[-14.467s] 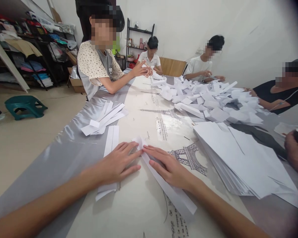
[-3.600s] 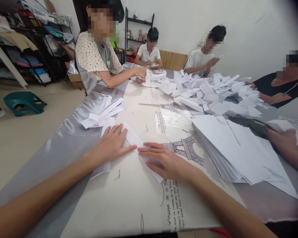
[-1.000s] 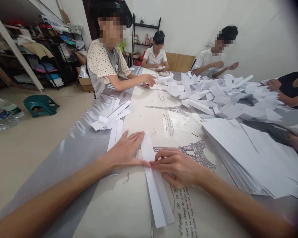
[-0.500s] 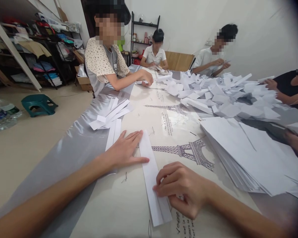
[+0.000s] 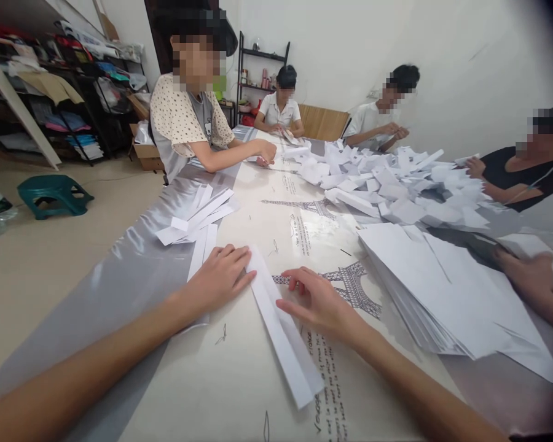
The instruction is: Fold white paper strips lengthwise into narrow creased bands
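**Both hands flat on a folded paper strip**

A long folded paper strip (image 5: 276,322) lies on the table (image 5: 239,393) between the person's two hands, its long axis running from far-left to near-right, the far end up by the left fingertips and the near end toward the table's near edge. The left hand (image 5: 219,279) lies flat, palm down and fingers spread a little, pressing the strip's far end from the left side; nothing is gripped. The right hand (image 5: 316,301) rests on the strip's right edge about midway along, fingers extended and slightly parted, also holding nothing, only touching. Both hands touch the strip; the left covers its far end, the right its middle, and the near half lies free.

Under the left hand a second strip (image 5: 201,245) lies flat, pointing toward a small heap of folded strips (image 5: 198,215) farther left. To the right sits a thick stack of white sheets (image 5: 442,288), with a co-worker's hand (image 5: 528,276) on its far-right side. Beyond, a loose pile of folded papers (image 5: 396,184) covers the far table, where other people sit.
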The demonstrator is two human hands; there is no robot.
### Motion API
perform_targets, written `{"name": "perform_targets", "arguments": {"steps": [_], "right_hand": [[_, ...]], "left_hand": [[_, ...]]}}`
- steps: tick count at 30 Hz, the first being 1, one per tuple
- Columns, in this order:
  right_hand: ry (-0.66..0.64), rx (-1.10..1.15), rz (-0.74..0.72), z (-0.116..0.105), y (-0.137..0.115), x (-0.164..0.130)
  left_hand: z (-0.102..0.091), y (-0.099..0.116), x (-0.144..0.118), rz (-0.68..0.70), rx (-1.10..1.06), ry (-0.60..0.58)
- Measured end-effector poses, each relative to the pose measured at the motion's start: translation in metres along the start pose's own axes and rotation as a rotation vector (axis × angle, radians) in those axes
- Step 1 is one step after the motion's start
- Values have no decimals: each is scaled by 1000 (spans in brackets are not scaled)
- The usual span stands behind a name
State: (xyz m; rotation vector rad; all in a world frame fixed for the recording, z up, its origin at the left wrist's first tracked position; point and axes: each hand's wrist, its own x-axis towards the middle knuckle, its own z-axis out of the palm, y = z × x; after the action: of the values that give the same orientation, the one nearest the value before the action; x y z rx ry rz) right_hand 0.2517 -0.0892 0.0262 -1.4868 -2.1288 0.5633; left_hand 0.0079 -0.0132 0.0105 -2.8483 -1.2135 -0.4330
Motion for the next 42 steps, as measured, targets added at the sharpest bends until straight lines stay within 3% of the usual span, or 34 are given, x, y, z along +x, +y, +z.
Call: {"name": "perform_targets", "arguments": {"steps": [6,9,12,15,19,24,30,35,39,42], "right_hand": [[-73,-46,103,2,-9,-5],[-112,-32,129,0,-8,-3],[-160,7,106,-4,-6,0],[-198,42,86,-6,-4,2],[-194,50,52,-6,-6,3],[-170,80,-4,-7,-5,2],[-248,226,68,-15,-2,3],[-103,-39,-79,-23,1,3],[102,-458,-329,-25,8,1],[159,-637,-433,-21,12,1]], "left_hand": [[-8,15,-7,-30,212,-14],[-8,16,-10,-26,203,30],[-3,10,-11,81,101,122],[0,6,-10,215,22,105],[1,4,-10,270,-35,109],[-1,3,-10,335,-38,228],[-7,4,-8,406,26,413],[-8,3,-9,404,55,485],[-6,2,-10,441,48,449],[-4,2,-10,440,27,388]]}}
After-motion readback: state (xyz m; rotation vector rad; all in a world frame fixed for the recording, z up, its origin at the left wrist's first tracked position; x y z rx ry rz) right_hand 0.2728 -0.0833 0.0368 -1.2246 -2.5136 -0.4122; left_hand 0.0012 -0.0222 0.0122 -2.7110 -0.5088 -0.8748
